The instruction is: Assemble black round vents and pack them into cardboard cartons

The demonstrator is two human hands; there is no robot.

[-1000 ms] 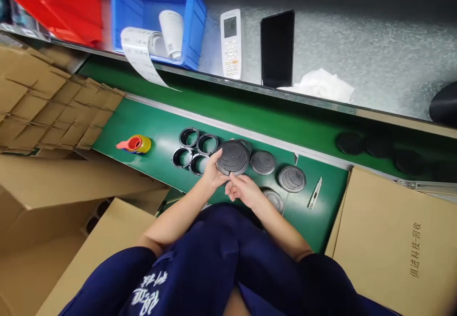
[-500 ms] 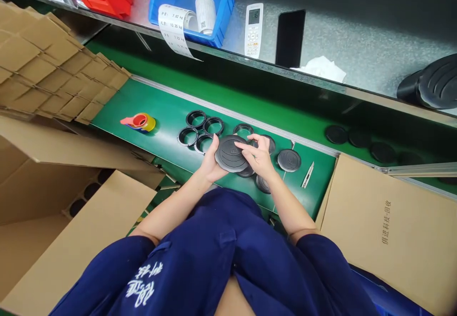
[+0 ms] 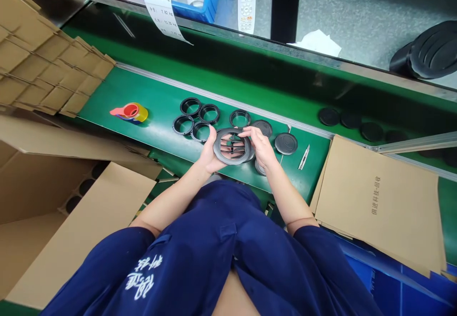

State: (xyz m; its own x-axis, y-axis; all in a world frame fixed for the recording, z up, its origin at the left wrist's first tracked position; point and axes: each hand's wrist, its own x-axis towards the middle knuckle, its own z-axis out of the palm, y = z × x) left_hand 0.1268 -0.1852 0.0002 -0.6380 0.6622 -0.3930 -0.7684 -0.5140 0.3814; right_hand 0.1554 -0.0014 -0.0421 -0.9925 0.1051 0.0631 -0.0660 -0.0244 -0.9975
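A round black vent (image 3: 233,146) with open slats rests in my left hand (image 3: 210,153), whose thumb and fingers hold its left side and underside. The fingers of my right hand (image 3: 262,145) touch its upper right edge. Several black rings (image 3: 209,113) lie on the green table to the left, and another ring (image 3: 240,118) sits behind the vent. Black discs with closed faces (image 3: 286,143) lie right of my hands, one partly hidden under my right hand. A utility knife (image 3: 303,157) is farther right.
A tape roll (image 3: 131,112) lies on the table's left part. Open cardboard box (image 3: 82,225) at lower left, stacked cardboard (image 3: 43,64) behind it, flat cardboard (image 3: 382,202) at right. Above runs a shelf (image 3: 342,16) with a remote (image 3: 246,3), phone (image 3: 285,10) and blue bin (image 3: 214,2).
The vent's slats now show open where its face was closed before. My right fingers have moved from its face to its edge. The view has shifted, so the shelf appears higher.
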